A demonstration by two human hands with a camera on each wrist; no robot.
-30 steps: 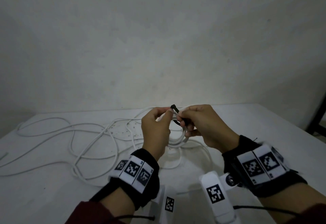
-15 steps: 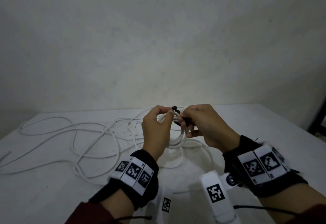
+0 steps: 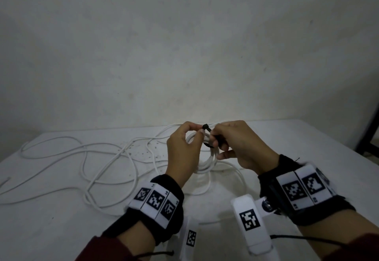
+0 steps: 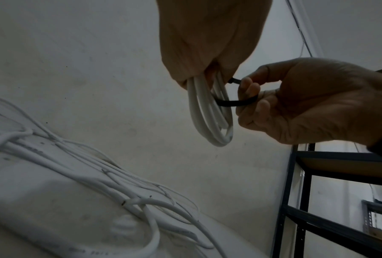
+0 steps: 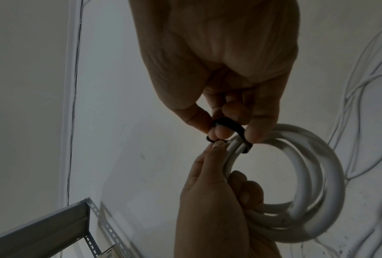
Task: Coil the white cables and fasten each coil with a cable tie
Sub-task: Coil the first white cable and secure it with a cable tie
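A small coil of white cable (image 3: 207, 160) (image 4: 209, 120) (image 5: 313, 192) hangs above the table, and my left hand (image 3: 184, 150) (image 4: 207, 43) (image 5: 216, 200) grips it with fingers curled round its strands. A black cable tie (image 3: 207, 129) (image 4: 234, 103) (image 5: 229, 125) loops around the coil's top. My right hand (image 3: 235, 143) (image 4: 295, 101) (image 5: 225, 87) pinches the tie between thumb and fingers, its square head sticking up between the two hands. The tie's tail end is hidden in the right fingers.
Loose white cables (image 3: 92, 162) (image 4: 86, 174) sprawl over the left and middle of the white table (image 3: 297, 143). A plain wall stands behind. A dark metal shelf rack (image 4: 340, 183) (image 3: 369, 133) stands off the table's right side.
Both hands and the coil stay almost in place; the tie's head has shifted slightly left, closer to my left fingertips.
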